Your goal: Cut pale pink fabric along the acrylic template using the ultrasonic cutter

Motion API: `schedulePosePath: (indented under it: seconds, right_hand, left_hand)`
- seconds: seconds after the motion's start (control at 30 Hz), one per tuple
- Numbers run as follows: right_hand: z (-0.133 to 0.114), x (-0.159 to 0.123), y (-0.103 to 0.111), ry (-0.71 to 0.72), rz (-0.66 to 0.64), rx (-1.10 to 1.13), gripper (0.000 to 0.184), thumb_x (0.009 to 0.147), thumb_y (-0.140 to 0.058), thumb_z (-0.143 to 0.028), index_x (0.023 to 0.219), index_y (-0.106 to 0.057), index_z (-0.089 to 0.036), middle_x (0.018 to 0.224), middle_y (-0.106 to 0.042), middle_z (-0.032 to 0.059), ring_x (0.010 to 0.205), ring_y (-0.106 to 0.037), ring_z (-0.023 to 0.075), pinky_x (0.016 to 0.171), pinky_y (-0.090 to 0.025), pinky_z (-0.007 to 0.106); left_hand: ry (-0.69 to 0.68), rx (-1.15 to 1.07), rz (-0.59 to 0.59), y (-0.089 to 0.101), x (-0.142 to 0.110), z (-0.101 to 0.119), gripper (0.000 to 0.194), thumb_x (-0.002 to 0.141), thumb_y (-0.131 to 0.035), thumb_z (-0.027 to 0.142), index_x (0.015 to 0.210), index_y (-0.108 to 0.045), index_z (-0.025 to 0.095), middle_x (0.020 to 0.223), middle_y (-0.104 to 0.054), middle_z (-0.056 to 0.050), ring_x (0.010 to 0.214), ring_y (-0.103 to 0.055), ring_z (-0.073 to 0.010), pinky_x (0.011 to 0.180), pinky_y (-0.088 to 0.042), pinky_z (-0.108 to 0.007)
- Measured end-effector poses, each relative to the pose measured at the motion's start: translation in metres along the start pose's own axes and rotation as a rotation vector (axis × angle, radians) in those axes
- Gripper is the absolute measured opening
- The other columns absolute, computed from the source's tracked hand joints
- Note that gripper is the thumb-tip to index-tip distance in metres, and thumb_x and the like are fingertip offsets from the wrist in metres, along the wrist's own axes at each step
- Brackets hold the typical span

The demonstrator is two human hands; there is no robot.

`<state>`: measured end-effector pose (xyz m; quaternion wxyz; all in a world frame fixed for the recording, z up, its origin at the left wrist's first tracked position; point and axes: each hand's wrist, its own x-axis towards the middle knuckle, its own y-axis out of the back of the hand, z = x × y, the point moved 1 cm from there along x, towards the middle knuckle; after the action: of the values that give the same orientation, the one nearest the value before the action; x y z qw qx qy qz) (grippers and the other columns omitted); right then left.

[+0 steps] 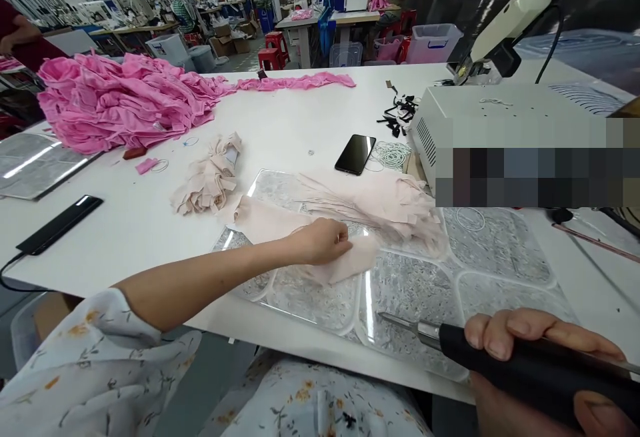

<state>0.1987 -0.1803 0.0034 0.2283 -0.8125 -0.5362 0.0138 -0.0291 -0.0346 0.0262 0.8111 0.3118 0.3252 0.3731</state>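
My left hand (325, 240) is closed in a pinch on a pale pink fabric piece (357, 260), which lies over a clear patterned mat (315, 304). Just beyond it, a fanned stack of pale pink fabric pieces (385, 204) rests on the same mat. A bunched bundle of pale fabric (210, 177) sits farther left. At the lower right, my right hand (545, 357) is wrapped around a black-handled tool (465, 347) with a slim pointed metal tip. That tip points left, over the mat's front part. A thin metal rod also shows by the right fingers.
A large pink fabric heap (130, 97) covers the table's back left. A phone (355, 154), coiled pale cord (391, 155) and small black pieces (400, 114) lie near a light-coloured machine box (500, 104). A black power bank-like slab (60, 224) with a cable is at left.
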Motion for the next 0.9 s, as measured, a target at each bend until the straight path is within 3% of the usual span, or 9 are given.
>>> schedulePosePath:
  seconds: [0.1, 0.2, 0.37, 0.5, 0.6, 0.67, 0.8, 0.9]
  right_hand:
    - [-0.001, 0.004, -0.005, 0.092, 0.073, 0.013, 0.018, 0.069, -0.054, -0.035, 0.084, -0.062, -0.028, 0.076, -0.046, 0.0016, 0.051, -0.040, 0.0155, 0.048, -0.036, 0.042]
    - [-0.001, 0.006, -0.008, 0.092, 0.072, 0.047, 0.019, 0.068, -0.056, -0.034, 0.084, -0.063, -0.027, 0.076, -0.049, 0.0014, 0.051, -0.043, 0.0153, 0.048, -0.038, 0.041]
    - [0.003, 0.011, -0.003, 0.095, 0.136, 0.056, 0.021, 0.063, -0.056, -0.031, 0.082, -0.064, -0.025, 0.073, -0.054, 0.0018, 0.048, -0.047, 0.0155, 0.048, -0.041, 0.040]
    - [0.006, 0.018, 0.005, 0.177, 0.147, 0.037, 0.028, 0.054, -0.051, -0.029, 0.077, -0.065, -0.023, 0.067, -0.056, 0.0023, 0.041, -0.045, 0.0160, 0.040, -0.038, 0.038]
    - [0.008, 0.018, 0.008, 0.174, 0.175, 0.050, 0.029, 0.053, -0.050, -0.029, 0.077, -0.066, -0.023, 0.068, -0.055, 0.0030, 0.042, -0.045, 0.0163, 0.040, -0.037, 0.039]
    - [0.008, 0.017, 0.008, 0.173, 0.193, 0.068, 0.030, 0.054, -0.049, -0.030, 0.078, -0.066, -0.022, 0.067, -0.054, 0.0032, 0.043, -0.044, 0.0161, 0.040, -0.038, 0.040]
    - [0.008, 0.014, 0.004, 0.155, 0.173, 0.089, 0.028, 0.056, -0.053, -0.029, 0.079, -0.065, -0.021, 0.070, -0.056, 0.0028, 0.044, -0.047, 0.0158, 0.042, -0.040, 0.040]
    - [0.006, 0.014, -0.001, 0.136, 0.125, 0.096, 0.024, 0.059, -0.058, -0.031, 0.079, -0.064, -0.021, 0.072, -0.057, 0.0018, 0.045, -0.050, 0.0154, 0.043, -0.043, 0.038]
  left_hand:
    - [0.131, -0.273, -0.045, -0.001, -0.005, 0.001, 0.028, 0.091, -0.053, 0.040, 0.076, -0.052, 0.017, 0.055, -0.047, 0.004, 0.044, -0.042, -0.0099, 0.042, -0.030, -0.019]
    - [0.195, -0.547, -0.111, -0.006, -0.017, 0.003, 0.034, 0.092, -0.053, 0.047, 0.078, -0.045, 0.018, 0.053, -0.043, 0.006, 0.042, -0.044, -0.0082, 0.041, -0.035, -0.017]
    - [0.213, -0.880, -0.165, -0.018, -0.034, 0.015, 0.030, 0.094, -0.053, 0.043, 0.082, -0.040, 0.019, 0.068, -0.055, 0.003, 0.054, -0.058, -0.0077, 0.053, -0.050, -0.019]
    - [0.251, -0.955, -0.184, -0.027, -0.034, 0.005, 0.028, 0.092, -0.056, 0.043, 0.090, -0.042, 0.019, 0.069, -0.059, 0.001, 0.053, -0.060, -0.0102, 0.049, -0.052, -0.021]
    - [0.287, -0.912, -0.180, -0.027, -0.037, -0.011, 0.037, 0.082, -0.069, 0.044, 0.093, -0.044, 0.018, 0.064, -0.057, 0.003, 0.048, -0.057, -0.0112, 0.040, -0.046, -0.018]
    - [0.276, -0.815, -0.195, -0.025, -0.044, -0.019, 0.037, 0.082, -0.068, 0.040, 0.103, -0.047, 0.017, 0.069, -0.061, 0.002, 0.050, -0.056, -0.0115, 0.038, -0.041, -0.016]
    - [0.163, -0.246, -0.098, -0.021, -0.059, -0.021, 0.038, 0.088, -0.058, 0.031, 0.122, -0.049, 0.017, 0.081, -0.066, -0.002, 0.065, -0.064, -0.0170, 0.047, -0.045, -0.020]
    - [0.049, 0.069, 0.099, -0.022, -0.065, -0.020, 0.034, 0.091, -0.055, 0.028, 0.123, -0.051, 0.017, 0.096, -0.065, -0.008, 0.078, -0.065, -0.0213, 0.058, -0.049, -0.026]
